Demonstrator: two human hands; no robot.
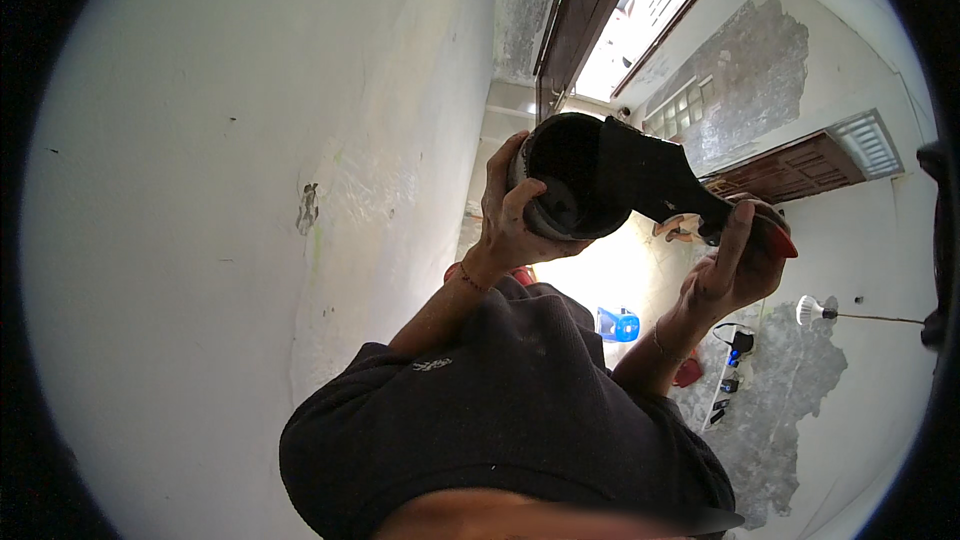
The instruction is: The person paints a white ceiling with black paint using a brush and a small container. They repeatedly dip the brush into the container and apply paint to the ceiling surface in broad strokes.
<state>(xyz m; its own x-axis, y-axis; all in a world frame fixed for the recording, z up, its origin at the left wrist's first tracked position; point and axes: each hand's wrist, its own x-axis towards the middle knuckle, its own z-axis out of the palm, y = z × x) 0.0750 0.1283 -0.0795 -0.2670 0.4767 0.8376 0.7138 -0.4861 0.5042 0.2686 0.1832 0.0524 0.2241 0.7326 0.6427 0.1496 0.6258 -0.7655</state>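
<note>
My left hand (510, 205) is wrapped round a round, open container (555, 223) with a dark inside, its thumb over the near rim. The container's mouth is turned toward me, and I cannot tell what is in it. My right hand (735, 260) is closed on the handle of a scraper (655, 172) with a wide dark blade and a red handle end. The blade's broad edge lies over the right side of the container's mouth. Against the bright background, the scraper is mostly a dark silhouette.
A pale wall (250, 140) with a chipped patch rises close on my left. Beyond my hands are an open brown door (590, 10) and a second brown door (800, 165). A bulb (810, 311) hangs at right, near plugs (740, 343). Lower down is a blue object (618, 325).
</note>
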